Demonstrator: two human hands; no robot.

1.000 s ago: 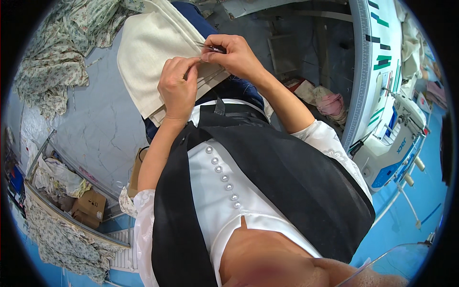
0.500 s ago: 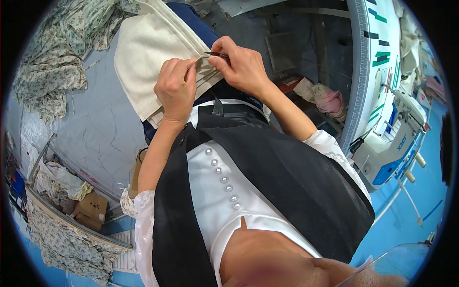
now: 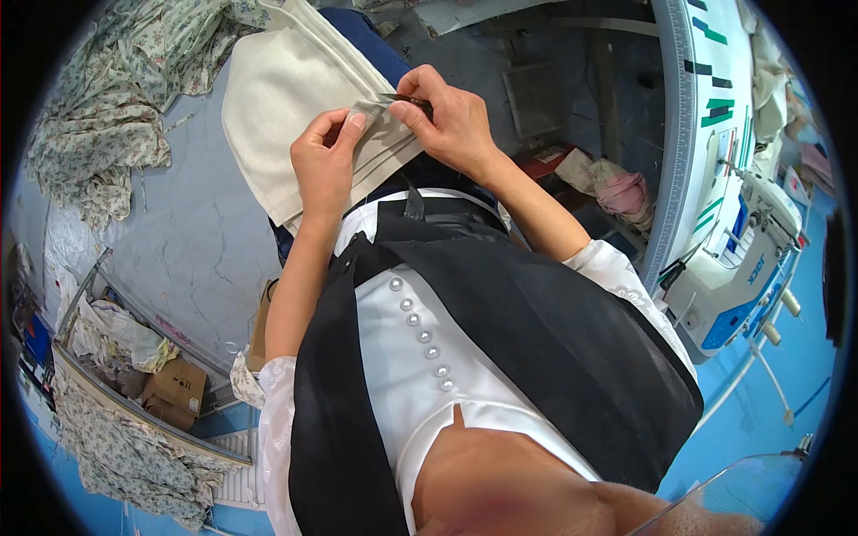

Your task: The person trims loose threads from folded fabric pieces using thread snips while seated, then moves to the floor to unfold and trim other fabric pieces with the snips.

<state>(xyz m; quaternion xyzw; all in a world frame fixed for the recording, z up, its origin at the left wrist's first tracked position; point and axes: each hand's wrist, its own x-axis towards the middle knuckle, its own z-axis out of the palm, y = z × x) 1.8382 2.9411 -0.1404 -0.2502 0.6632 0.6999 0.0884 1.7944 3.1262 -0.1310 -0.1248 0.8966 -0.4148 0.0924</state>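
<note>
The big cream cloth (image 3: 295, 98) lies under both your hands. Your left hand (image 3: 323, 165) pinches its edge tight. Your right hand (image 3: 451, 121) grips a small dark tool (image 3: 399, 98). Keep that edge flat and go slowly.

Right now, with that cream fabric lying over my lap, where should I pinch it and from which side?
Probably at the near stitched edge of the cream fabric, coming from below on your own side. That edge lies folded in narrow layers facing you, thin enough to pinch, and the left hand already holds it there by thumb and forefinger, while the right hand works a small dark tool beside it.
</note>
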